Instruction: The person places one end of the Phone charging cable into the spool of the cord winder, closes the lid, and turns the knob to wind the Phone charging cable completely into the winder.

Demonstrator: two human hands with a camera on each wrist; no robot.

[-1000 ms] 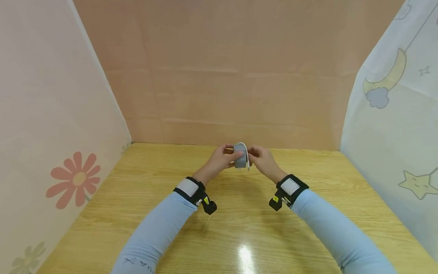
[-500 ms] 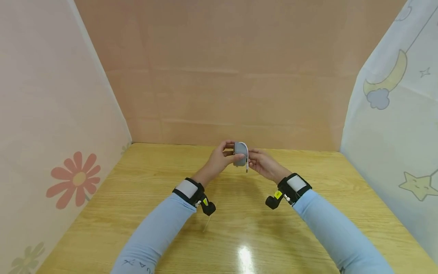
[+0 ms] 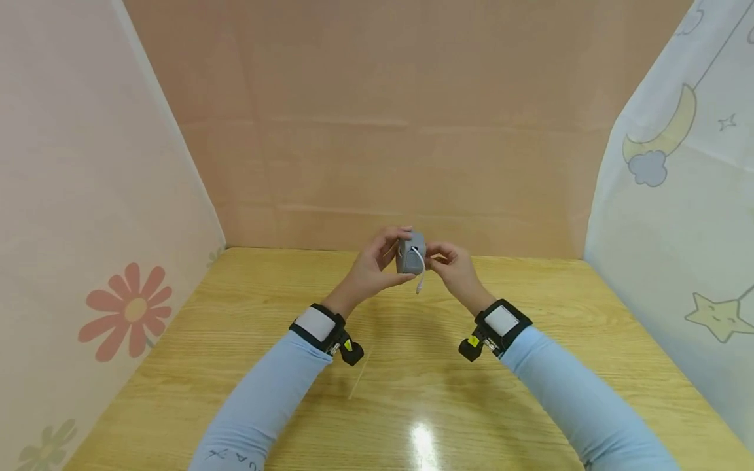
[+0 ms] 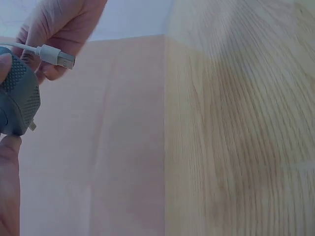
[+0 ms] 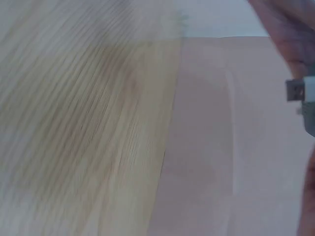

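Left hand: the left hand (image 3: 370, 268) grips a small grey charger (image 3: 410, 253) between thumb and curled fingers, raised above the far middle of the wooden table (image 3: 530, 366).
Right hand: the right hand (image 3: 453, 268) pinches the white cable (image 3: 418, 268) against the charger's side.
Cable: its USB plug (image 4: 58, 55) hangs free, just beside the charger.
Sleeves: light blue, with black wrist straps.

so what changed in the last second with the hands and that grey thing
Both hands lifted the grey device a little higher above the table and turned it, so the white cable now hangs down across its front with its USB plug dangling free. The left hand still grips the device and the right hand still pinches the cable.
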